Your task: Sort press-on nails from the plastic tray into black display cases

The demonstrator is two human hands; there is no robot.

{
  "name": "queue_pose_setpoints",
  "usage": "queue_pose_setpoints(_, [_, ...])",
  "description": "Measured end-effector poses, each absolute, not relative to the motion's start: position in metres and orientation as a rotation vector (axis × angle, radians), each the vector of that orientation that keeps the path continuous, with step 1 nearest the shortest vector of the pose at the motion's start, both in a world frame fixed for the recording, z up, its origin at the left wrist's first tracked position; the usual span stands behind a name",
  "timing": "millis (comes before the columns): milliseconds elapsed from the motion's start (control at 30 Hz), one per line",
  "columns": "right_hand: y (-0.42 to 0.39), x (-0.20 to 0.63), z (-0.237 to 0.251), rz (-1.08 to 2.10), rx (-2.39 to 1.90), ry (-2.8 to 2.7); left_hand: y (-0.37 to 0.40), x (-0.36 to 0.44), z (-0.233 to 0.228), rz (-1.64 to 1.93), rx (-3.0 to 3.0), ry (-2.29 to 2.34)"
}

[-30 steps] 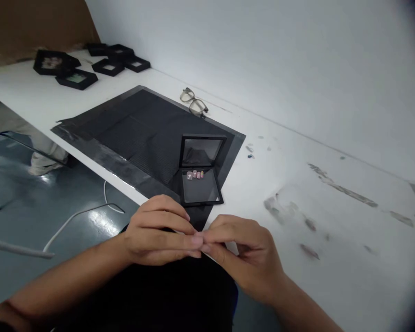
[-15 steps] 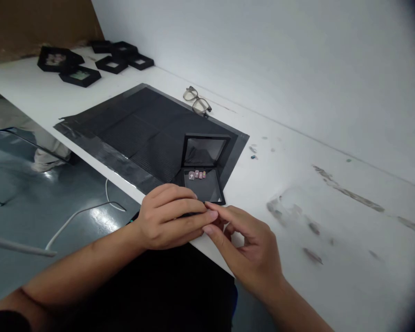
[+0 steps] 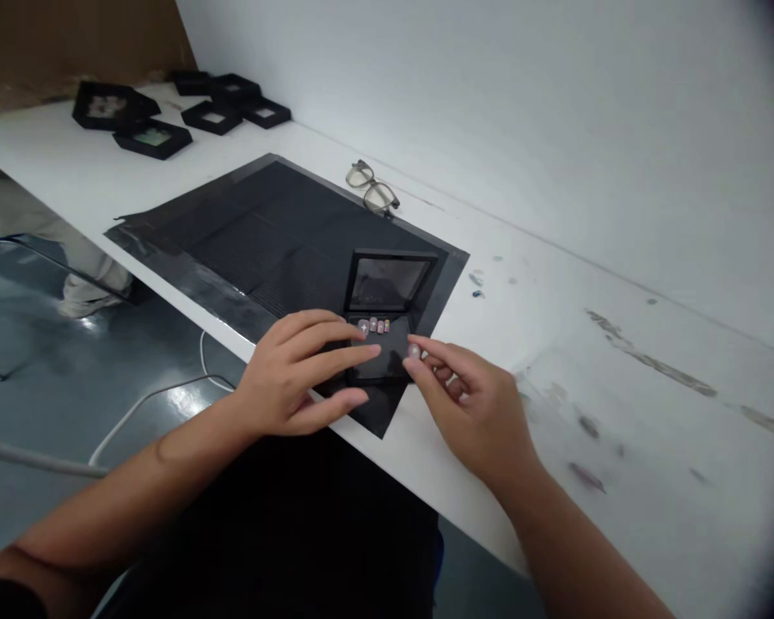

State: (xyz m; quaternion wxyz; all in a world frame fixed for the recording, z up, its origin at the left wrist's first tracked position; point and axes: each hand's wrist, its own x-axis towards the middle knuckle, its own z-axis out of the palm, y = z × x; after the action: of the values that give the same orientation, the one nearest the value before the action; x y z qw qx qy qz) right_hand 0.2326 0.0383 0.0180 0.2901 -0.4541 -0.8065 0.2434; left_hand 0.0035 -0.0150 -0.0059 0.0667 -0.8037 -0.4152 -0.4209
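A black display box (image 3: 396, 359) lies unfolded at the near right end of the black sheet, its windowed lid (image 3: 390, 282) tilted up. Several pink press-on nails (image 3: 374, 326) sit in a row along the back of the box's base. My right hand (image 3: 481, 400) pinches a small pale press-on nail (image 3: 414, 351) between thumb and index finger, beside the right edge of the base. My left hand (image 3: 300, 371) reaches over the left part of the box with fingers spread and nothing in them. Its fingertips hide part of the base.
The black sheet (image 3: 251, 232) covers part of the white table (image 3: 439, 430). Eyeglasses (image 3: 372, 185) rest by its back edge. Several black boxes (image 3: 153, 137) stand at the far left. Small loose bits (image 3: 477, 294) and stains mark the right side. A person's leg (image 3: 90, 258) shows beyond the table.
My hands have parted from where they met in front of the box. The right hand has moved forward with the nail in its pinch; the left has opened and shifted left, over the base.
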Motion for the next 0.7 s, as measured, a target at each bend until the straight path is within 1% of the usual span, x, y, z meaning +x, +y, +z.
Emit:
queue_pose_setpoints(167, [0.063,0.216,0.016,0.550,-1.265,-2.341,-0.014,0.003,-0.008,-1.123,-2.444,-1.402])
queue_pose_setpoints(400, [0.062,0.213,0.011,0.374,-1.393,-2.368,-0.014,0.008,-0.008,-1.103,-2.484,-1.444])
queue_pose_setpoints(500, [0.063,0.213,0.011,0.374,-1.437,-2.357,-0.014,0.008,-0.007,-1.061,-2.515,-1.477])
queue_pose_setpoints(700, [0.067,0.214,0.012,0.424,-1.482,-2.340,-0.017,0.003,-0.010,-1.023,-2.579,-1.379])
